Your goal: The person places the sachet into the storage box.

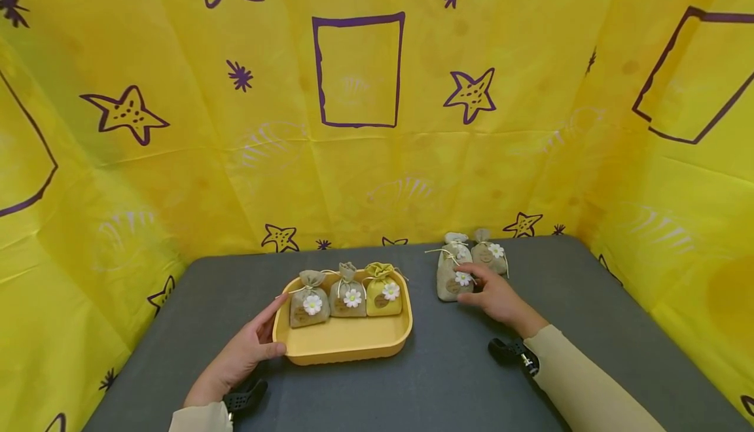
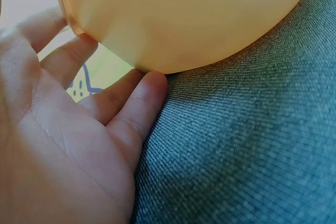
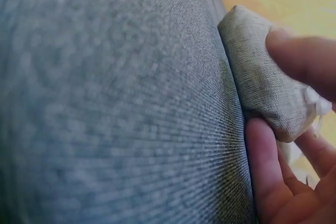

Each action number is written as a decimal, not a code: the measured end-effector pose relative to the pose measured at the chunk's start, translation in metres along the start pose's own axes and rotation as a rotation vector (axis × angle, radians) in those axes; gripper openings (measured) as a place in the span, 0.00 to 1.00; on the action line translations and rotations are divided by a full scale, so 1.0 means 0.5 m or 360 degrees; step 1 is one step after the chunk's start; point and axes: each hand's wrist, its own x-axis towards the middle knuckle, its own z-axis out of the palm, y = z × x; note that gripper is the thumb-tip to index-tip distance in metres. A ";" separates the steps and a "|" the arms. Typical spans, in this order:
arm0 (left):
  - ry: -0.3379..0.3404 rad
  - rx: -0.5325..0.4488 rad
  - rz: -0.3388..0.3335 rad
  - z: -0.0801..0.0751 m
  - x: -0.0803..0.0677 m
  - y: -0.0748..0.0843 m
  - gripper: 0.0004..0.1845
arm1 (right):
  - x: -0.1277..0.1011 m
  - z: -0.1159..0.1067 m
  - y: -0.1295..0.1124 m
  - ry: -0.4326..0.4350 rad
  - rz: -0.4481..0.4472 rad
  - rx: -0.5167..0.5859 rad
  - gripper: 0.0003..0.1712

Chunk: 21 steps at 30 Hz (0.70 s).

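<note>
A yellow tray [image 1: 344, 343] on the grey table holds three small drawstring sachets with white daisies: two beige [image 1: 309, 301] [image 1: 349, 294] and one yellow [image 1: 383, 291]. My left hand [image 1: 247, 350] rests against the tray's left rim, thumb at the front corner, fingers straight; the left wrist view shows the thumb [image 2: 139, 106] touching the tray's underside [image 2: 184, 19]. Right of the tray stand two more beige sachets [image 1: 452, 273] [image 1: 489, 255]. My right hand [image 1: 495, 294] pinches the nearer one, thumb [image 3: 262, 161] and finger [image 3: 302, 56] on its cloth [image 3: 260, 80].
The grey fabric tabletop [image 1: 448, 366] is walled on three sides by a yellow cloth backdrop [image 1: 359, 157] with purple stars and squares. Black wrist mounts [image 1: 512, 352] sit at both sleeves.
</note>
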 end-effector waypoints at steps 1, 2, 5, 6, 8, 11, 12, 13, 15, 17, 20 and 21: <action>0.0001 0.0001 -0.0001 0.000 0.000 0.000 0.48 | 0.000 0.000 0.001 0.0003 0.0019 -0.0008 0.31; 0.0001 0.0001 -0.0003 0.000 0.000 0.000 0.48 | 0.000 0.001 0.001 0.0009 0.0040 -0.0020 0.30; 0.0003 0.0008 -0.0011 0.001 -0.001 0.002 0.48 | 0.000 0.002 -0.001 0.0016 0.0093 -0.0068 0.28; 0.0003 0.0006 -0.0012 0.001 -0.001 0.002 0.48 | 0.000 0.002 -0.002 0.0017 0.0101 -0.0090 0.27; 0.0004 0.0005 -0.0014 0.002 -0.001 0.003 0.48 | 0.001 0.003 -0.005 0.0024 0.0105 -0.0109 0.26; 0.0003 0.0007 -0.0013 0.002 -0.002 0.003 0.48 | 0.001 0.005 -0.008 0.0062 0.0147 -0.0105 0.25; 0.0002 0.0005 -0.0014 0.002 -0.002 0.003 0.47 | 0.001 0.006 -0.009 0.0070 0.0169 -0.0075 0.24; 0.0002 0.0006 -0.0017 0.002 -0.002 0.002 0.48 | 0.001 0.007 -0.009 0.0072 0.0193 -0.0027 0.24; 0.0002 0.0003 -0.0023 0.002 -0.002 0.002 0.48 | -0.001 0.011 -0.009 0.0084 0.0253 0.0075 0.25; 0.0005 -0.0001 -0.0029 0.002 -0.002 0.002 0.48 | -0.004 0.015 -0.010 0.0090 0.0296 0.0198 0.25; 0.0010 0.0002 -0.0034 0.003 -0.002 0.003 0.47 | -0.008 0.021 -0.018 0.0115 0.0309 0.0302 0.25; 0.0012 0.0006 -0.0034 0.003 -0.002 0.004 0.47 | -0.009 0.022 -0.022 0.0121 0.0300 0.0327 0.24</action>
